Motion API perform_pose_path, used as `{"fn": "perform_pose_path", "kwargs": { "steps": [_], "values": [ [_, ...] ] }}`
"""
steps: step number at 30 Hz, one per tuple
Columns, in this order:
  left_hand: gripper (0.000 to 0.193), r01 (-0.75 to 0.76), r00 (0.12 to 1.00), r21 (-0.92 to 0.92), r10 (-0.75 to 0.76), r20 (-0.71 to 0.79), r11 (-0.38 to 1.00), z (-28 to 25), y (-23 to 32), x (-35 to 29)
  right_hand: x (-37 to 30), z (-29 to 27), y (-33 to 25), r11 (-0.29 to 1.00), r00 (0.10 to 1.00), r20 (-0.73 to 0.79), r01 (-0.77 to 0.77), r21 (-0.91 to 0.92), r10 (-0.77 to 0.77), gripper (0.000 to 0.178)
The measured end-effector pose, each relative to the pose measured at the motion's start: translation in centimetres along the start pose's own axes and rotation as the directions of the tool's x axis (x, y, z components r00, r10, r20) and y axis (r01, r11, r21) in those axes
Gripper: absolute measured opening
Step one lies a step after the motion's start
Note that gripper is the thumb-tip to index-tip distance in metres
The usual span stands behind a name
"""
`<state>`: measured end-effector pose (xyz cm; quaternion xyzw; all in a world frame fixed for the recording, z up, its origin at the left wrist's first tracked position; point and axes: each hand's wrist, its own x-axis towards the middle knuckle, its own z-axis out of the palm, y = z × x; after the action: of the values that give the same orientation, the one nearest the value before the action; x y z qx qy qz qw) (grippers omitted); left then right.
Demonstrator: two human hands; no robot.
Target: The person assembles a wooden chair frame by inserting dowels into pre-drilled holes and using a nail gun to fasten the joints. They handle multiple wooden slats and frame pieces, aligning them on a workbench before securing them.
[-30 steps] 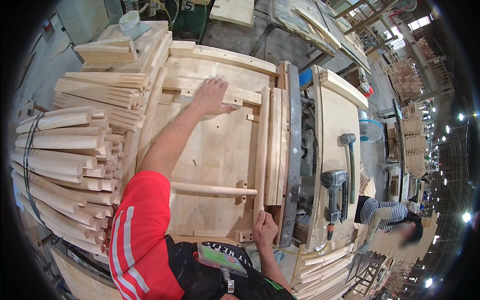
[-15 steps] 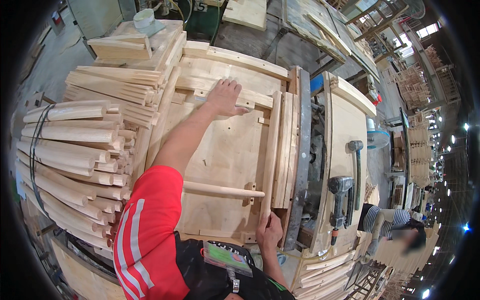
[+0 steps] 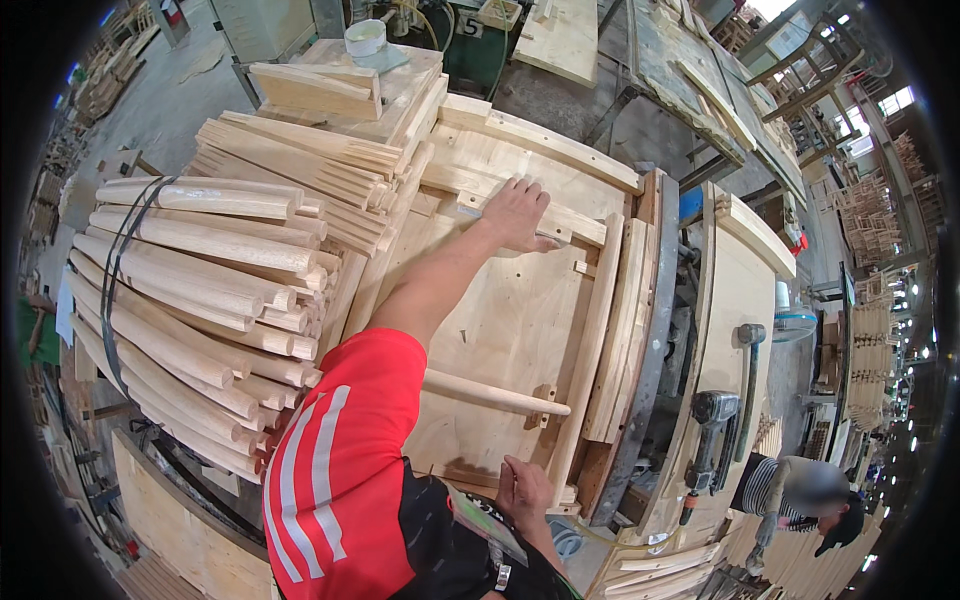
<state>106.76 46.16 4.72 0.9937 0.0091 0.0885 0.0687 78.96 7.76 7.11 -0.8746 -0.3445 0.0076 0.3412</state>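
Observation:
My left hand (image 3: 517, 213) lies across a pale wooden rail (image 3: 582, 226) at the far side of a wooden frame, its fingers over the far edge and thumb along the near edge. A small block with holes sits against that rail under the hand. The rail's right end meets a long post (image 3: 598, 335). Lower down, a round wooden rod (image 3: 495, 391) reaches the post beside a small drilled block (image 3: 545, 405). My right hand (image 3: 526, 490) is in front of my body, just left of the post's near end and apart from it, fingers curled with nothing visible in them.
Bundled round wooden legs (image 3: 205, 270) and thin slats (image 3: 300, 165) lie at the left. A power drill (image 3: 713, 430) and a hammer (image 3: 750, 365) rest on the board at the right. A white tub (image 3: 366, 40) stands far left; a co-worker (image 3: 790, 495) is at the right.
My right hand has come off the post's near end and drawn back toward my body. My left hand stays on the rail. The whole view has shifted, with the bench now further right.

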Motion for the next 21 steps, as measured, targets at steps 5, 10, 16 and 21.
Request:
{"fn": "perform_pose_path", "kwargs": {
  "steps": [5, 10, 16, 21],
  "values": [
    [0.103, -0.024, 1.000, 0.003, 0.024, -0.020, 1.000, 0.4, 0.0, 0.4, 0.0, -0.6, 0.6, 0.999, 1.000, -0.005, -0.021, -0.032, 0.021, 0.016],
    [0.104, 0.004, 0.999, -0.015, -0.003, 0.037, 1.000, -0.2, -0.1, 0.2, 1.3, -3.9, 1.8, 0.994, 0.983, -0.157, -0.102, -0.049, 0.093, 0.017],
    [0.089, -0.012, 0.999, -0.143, 0.006, -0.045, 0.990, -0.2, -0.2, -0.1, 2.3, -13.2, 5.4, 0.877, 0.868, -0.495, -0.251, -0.410, 0.017, 0.015],
    [0.093, 0.184, 0.983, -0.327, -0.170, 0.069, 0.927, -2.1, 2.1, -1.7, 7.7, -21.3, 0.4, 0.801, 0.922, -0.388, -0.241, -0.548, 0.013, 0.032]
  ]
}}
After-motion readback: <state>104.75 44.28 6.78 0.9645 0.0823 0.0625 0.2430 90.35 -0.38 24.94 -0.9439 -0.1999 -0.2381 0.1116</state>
